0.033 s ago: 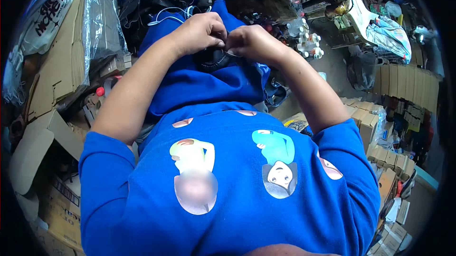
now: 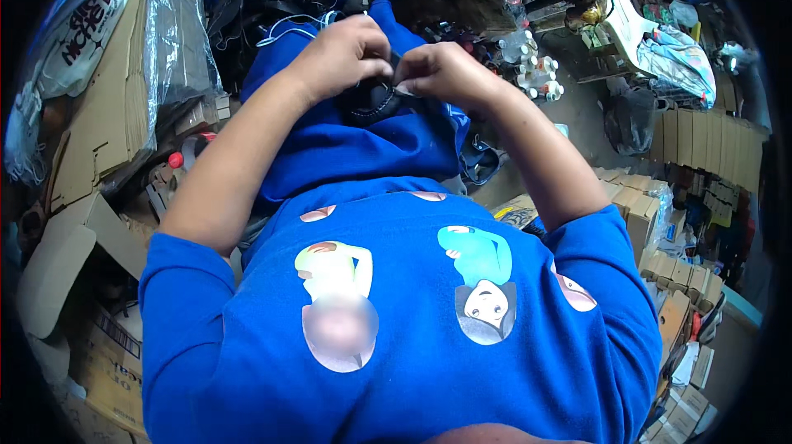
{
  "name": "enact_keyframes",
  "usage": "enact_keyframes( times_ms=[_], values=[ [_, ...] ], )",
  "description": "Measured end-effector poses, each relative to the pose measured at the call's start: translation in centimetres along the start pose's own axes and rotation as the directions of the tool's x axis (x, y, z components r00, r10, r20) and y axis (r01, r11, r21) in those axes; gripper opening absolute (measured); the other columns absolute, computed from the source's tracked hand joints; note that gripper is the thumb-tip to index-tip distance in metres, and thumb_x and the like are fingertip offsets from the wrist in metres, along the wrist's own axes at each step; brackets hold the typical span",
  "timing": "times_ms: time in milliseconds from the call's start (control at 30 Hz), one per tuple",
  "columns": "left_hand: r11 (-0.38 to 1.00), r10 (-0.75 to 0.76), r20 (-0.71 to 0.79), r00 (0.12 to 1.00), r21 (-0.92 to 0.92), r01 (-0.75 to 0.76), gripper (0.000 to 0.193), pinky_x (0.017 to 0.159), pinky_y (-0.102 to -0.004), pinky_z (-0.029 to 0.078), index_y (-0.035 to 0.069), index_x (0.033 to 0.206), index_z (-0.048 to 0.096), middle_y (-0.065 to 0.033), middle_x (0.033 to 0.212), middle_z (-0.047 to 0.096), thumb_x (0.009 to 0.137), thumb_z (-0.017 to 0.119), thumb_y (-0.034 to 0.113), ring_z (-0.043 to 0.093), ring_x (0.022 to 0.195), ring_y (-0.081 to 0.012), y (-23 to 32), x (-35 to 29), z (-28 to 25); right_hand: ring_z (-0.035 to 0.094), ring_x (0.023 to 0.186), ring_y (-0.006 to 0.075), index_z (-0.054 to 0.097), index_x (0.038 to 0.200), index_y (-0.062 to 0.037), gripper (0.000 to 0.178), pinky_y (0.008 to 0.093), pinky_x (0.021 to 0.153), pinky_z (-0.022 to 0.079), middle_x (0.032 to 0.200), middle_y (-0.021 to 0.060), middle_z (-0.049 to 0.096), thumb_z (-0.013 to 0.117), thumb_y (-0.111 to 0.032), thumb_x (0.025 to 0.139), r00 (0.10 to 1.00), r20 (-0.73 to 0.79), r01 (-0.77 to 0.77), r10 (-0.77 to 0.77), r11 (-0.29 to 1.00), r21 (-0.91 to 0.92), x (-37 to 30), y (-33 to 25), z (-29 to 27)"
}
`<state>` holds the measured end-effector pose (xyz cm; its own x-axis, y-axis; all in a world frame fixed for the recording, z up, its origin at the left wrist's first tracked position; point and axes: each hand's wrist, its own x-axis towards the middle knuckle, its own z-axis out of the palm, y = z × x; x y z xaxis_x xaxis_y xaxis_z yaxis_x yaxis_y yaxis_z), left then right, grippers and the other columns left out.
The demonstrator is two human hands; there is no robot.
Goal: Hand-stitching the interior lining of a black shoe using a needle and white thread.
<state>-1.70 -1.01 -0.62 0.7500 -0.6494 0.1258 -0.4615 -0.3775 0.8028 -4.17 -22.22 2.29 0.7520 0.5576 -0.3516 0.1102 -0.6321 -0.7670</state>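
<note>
On my lap, over the blue cloth point(image 2: 355, 147), rests a small black piece with a curved edge and a row of pale stitches point(image 2: 368, 112). It looks like a shoe, but my hands cover much of it. Above its far edge, my left hand point(image 2: 351, 50) is closed in a pinch. Close beside it on the right, my right hand point(image 2: 445, 73) also pinches, thumb against bent fingers, with a pale glint under the fingertips. What either pinch holds is too small to make out. A thin white cable point(image 2: 285, 32) lies just beyond my left wrist.
Flattened cardboard point(image 2: 99, 126) and clear plastic wrap point(image 2: 177, 40) stand at the left. An open carton point(image 2: 58, 254) sits nearer. White bottles point(image 2: 536, 77) cluster at the far right, with stacked boxes point(image 2: 635, 209) and a dark bag point(image 2: 631, 122) on the right side.
My fingertips have shifted slightly, leaving a small gap between my two hands. A bit more of the black piece's stitched edge shows.
</note>
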Motion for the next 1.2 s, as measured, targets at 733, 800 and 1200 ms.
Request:
enact_keyframes(
  times_ms=[733,800,1200],
  values=[
    [0.857,-0.299,-0.352,0.887,-0.508,0.088,0.025,0.084,-0.0361,0.048,0.001,0.098,0.061,-0.0131,0.097,0.065,0.097,0.047,0.022,0.064,0.092,-0.0252,0.8,-3.9,-1.6,0.060,0.082,0.0246,0.063,0.096,-0.0002,0.042,0.0400,0.082,0.048,0.094,0.0127,0.064,0.050,-0.040,0.096,0.822,-0.390,0.293,0.415,0.279,0.914,1.1,1.5,1.1],
    [0.302,-0.290,-0.184,0.939,-0.949,-0.093,0.044,0.094,-0.0401,0.044,0.002,0.097,0.059,-0.0144,0.096,0.064,0.101,0.034,0.038,0.062,0.102,-0.0285,1.8,-3.1,0.0,0.057,0.075,0.0233,0.057,0.090,-0.0054,0.040,0.0434,0.081,0.047,0.086,0.0099,0.059,0.046,-0.043,0.097,0.908,-0.156,0.261,0.389,-0.235,0.936,0.7,1.3,1.6],
    [-0.029,-0.523,0.060,0.850,-0.998,0.052,0.046,0.061,-0.0301,0.035,0.015,0.061,0.033,0.0030,0.054,0.026,0.101,0.038,0.037,0.023,0.047,-0.0110,1.0,-4.3,-0.8,0.022,0.045,0.0125,0.031,0.057,-0.0143,0.050,0.0317,0.056,0.035,0.051,-0.0019,0.025,0.041,-0.039,0.100,0.919,-0.165,0.167,0.359,0.025,0.986,-1.8,1.3,1.1]
  ],
)
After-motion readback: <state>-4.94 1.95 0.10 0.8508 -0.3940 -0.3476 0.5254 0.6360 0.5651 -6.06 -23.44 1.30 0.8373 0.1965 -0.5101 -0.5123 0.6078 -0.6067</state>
